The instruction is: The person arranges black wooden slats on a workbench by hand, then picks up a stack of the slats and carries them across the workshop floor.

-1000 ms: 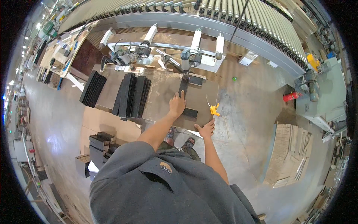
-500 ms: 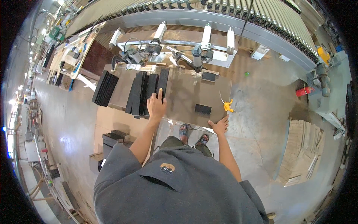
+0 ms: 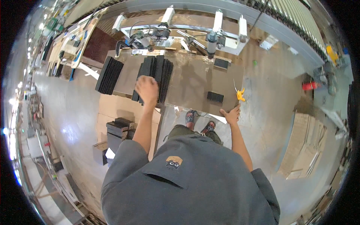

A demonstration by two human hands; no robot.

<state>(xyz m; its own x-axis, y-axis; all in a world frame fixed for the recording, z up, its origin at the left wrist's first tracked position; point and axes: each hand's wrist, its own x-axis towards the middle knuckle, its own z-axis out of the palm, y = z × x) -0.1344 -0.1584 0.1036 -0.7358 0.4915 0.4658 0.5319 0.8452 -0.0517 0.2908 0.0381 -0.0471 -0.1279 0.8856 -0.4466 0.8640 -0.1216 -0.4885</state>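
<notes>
Black strips (image 3: 163, 73) lie side by side in a group on the brown work table (image 3: 187, 84). Over the left side of this group is my left hand (image 3: 147, 90), its fingers curled down and smeared, so any grip on a strip is hidden. My right hand (image 3: 231, 113) rests at the table's near right corner, thumb and fingers apart, holding nothing. Close to it lie a short black block (image 3: 215, 97) and a yellow plastic tool (image 3: 240, 95) at the right edge. Another black strip stack (image 3: 109, 75) sits at the table's left end.
Machine heads with white cylinders (image 3: 217, 22) stand along the table's far side, a small dark block (image 3: 221, 63) below them. Black pieces are piled (image 3: 119, 129) on the floor at left, near cardboard (image 3: 107, 105). Flattened cardboard (image 3: 303, 146) and a red extinguisher (image 3: 309, 86) are at right.
My left hand has moved left from the right-hand strip, which now lies against the others; the strips sit closer together. My right hand stays at the table corner. The whole view has shifted slightly.
</notes>
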